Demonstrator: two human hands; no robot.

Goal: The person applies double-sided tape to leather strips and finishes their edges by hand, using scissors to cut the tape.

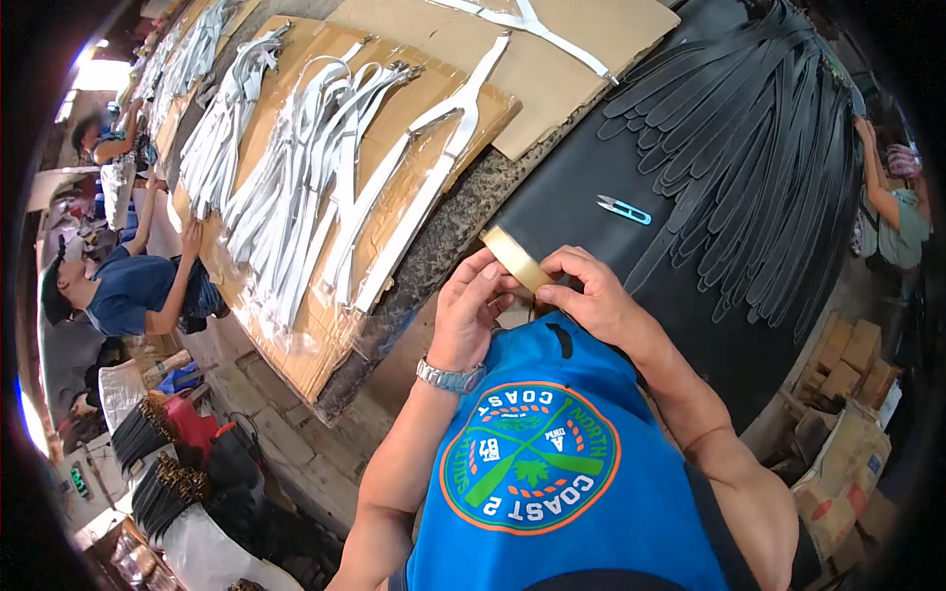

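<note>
A roll of pale yellow tape (514,258) is held between my two hands, just in front of my blue shirt. My left hand (471,305), with a metal watch on its wrist, grips the roll's left side. On the other side my right hand (594,294) pinches the roll's edge between thumb and fingers. Beyond them, blue thread snips (624,210) lie on the black table surface (557,187). To the right of the snips a big bundle of black straps (744,158) is fanned out. I cannot make out whether a tape end is lifted.
White suspenders (434,163) and bundled white straps (305,187) lie on cardboard (330,34) to the left. Two people (138,291) stand on the left side, and another person (892,202) reaches toward the black straps. Cardboard boxes (847,473) are stacked at lower right.
</note>
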